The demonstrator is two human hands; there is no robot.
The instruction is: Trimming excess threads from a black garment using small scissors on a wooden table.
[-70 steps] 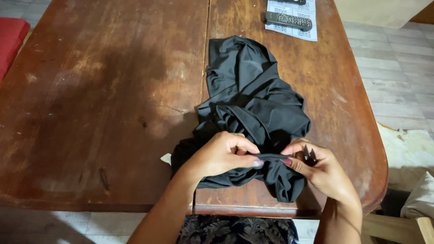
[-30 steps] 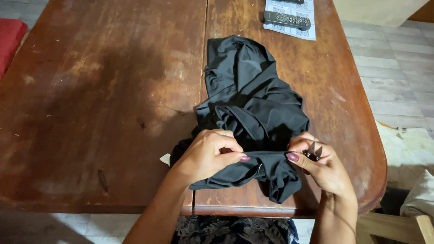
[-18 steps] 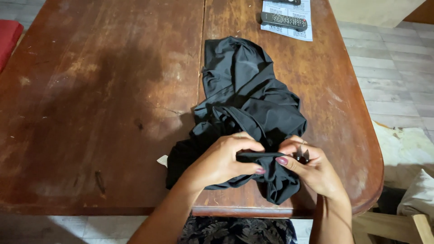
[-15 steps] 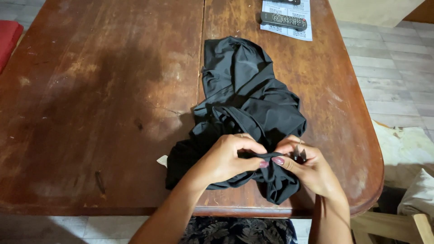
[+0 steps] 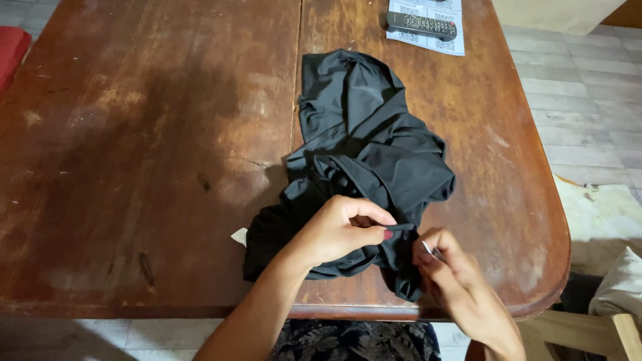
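A crumpled black garment (image 5: 364,147) lies on the worn brown wooden table (image 5: 134,134), reaching from the middle toward the near edge. My left hand (image 5: 341,230) pinches a fold of the garment's near hem between thumb and fingers. My right hand (image 5: 448,267) sits just to the right of it, fingers curled around a small thin shiny object, possibly a needle, touching the same edge of cloth. A small white tag (image 5: 239,235) peeks out at the garment's lower left.
A dark remote control (image 5: 422,25) rests on a white printed sheet (image 5: 428,37) at the table's far right. A red item (image 5: 12,50) shows at the far left. A wooden chair (image 5: 582,334) and tiled floor (image 5: 588,113) lie to the right.
My hands have stayed on the near hem, shifting slightly. The right hand has dropped a little lower and to the right, away from the left.
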